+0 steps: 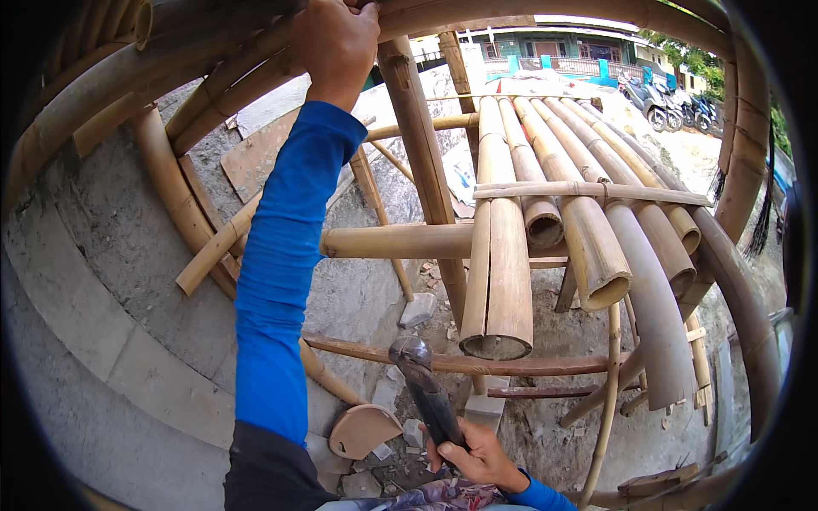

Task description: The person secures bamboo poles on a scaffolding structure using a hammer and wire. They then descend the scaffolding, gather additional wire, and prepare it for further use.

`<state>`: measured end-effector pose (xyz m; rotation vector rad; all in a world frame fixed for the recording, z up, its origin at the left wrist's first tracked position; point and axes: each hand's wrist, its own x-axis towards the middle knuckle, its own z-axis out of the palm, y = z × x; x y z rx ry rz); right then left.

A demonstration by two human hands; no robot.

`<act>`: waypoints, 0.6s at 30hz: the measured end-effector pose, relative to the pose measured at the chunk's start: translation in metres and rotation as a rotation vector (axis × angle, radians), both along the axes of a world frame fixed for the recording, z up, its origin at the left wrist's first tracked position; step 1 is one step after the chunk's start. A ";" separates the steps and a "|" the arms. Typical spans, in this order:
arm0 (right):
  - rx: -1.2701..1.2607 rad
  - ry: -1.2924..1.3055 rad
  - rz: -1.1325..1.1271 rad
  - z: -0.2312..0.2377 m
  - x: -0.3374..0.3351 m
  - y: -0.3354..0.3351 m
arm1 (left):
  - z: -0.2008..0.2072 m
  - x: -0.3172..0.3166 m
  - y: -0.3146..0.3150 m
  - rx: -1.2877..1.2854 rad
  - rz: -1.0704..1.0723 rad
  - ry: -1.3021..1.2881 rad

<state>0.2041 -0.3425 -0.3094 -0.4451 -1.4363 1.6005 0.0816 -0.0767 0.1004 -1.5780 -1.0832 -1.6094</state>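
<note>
My left hand (339, 41) is raised to the top edge of the view, against the overhead bamboo beam (520, 12). Its fingers are curled and pressed together; whatever they pinch is too small or hidden to name. Down near my body, my right hand (479, 456) is wrapped round the dark handle of a hammer (433, 400). The hammer points up and a little left, its rounded metal head well below the beam. Just behind the left hand, a brown bamboo post (423, 153) runs down from the beam.
Several bamboo poles (588, 243) lie side by side at the right, crossed by a flat bamboo strip (588, 191). A horizontal bamboo pole (396, 242) spans the middle. Below are rubble, concrete blocks (417, 310) and a tan board (365, 432). Motorcycles (652, 104) stand far right.
</note>
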 end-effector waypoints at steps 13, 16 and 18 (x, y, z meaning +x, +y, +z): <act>0.041 0.019 -0.115 0.008 0.011 0.001 | -0.002 -0.019 0.030 0.445 -0.035 0.451; 0.012 0.028 -0.100 0.009 0.010 0.004 | 0.005 -0.034 0.056 0.606 -0.162 0.457; 0.000 0.023 -0.104 0.010 0.011 0.005 | 0.000 -0.037 0.067 0.582 -0.368 0.340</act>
